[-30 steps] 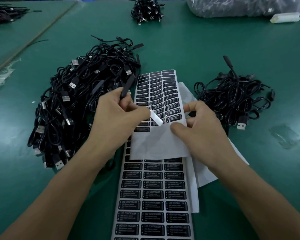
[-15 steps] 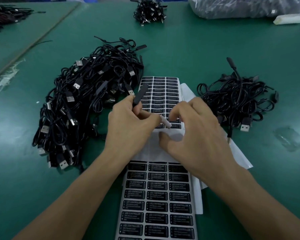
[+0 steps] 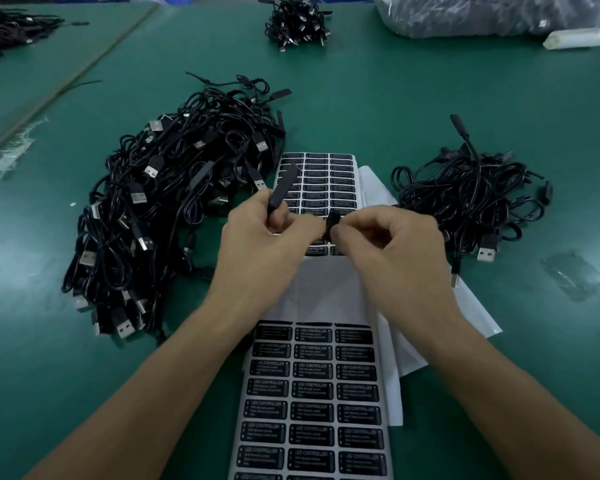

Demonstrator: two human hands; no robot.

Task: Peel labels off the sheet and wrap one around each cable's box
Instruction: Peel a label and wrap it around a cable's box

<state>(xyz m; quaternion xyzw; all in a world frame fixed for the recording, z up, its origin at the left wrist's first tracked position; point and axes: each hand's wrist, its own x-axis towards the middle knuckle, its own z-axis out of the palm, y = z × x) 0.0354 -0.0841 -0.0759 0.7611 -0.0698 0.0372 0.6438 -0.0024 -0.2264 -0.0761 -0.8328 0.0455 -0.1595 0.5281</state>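
- left hand (image 3: pixel 257 251): bare, seen from the back, knuckles and wrist bone show
- right hand (image 3: pixel 395 258): bare, also seen from the back, knuckle ridges plain
- fingers (image 3: pixel 378 220): bare, nails mostly turned out of view, can't tell their length
- left forearm (image 3: pixel 146 393): uncovered to the bottom edge of the frame
- right forearm (image 3: pixel 499 393): same, uncovered to the frame edge
- upper arms and clothing are out of frame

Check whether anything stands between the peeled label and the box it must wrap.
The left hand grips the box; the right hand pinches the label beside it. Only the left thumb lies between.
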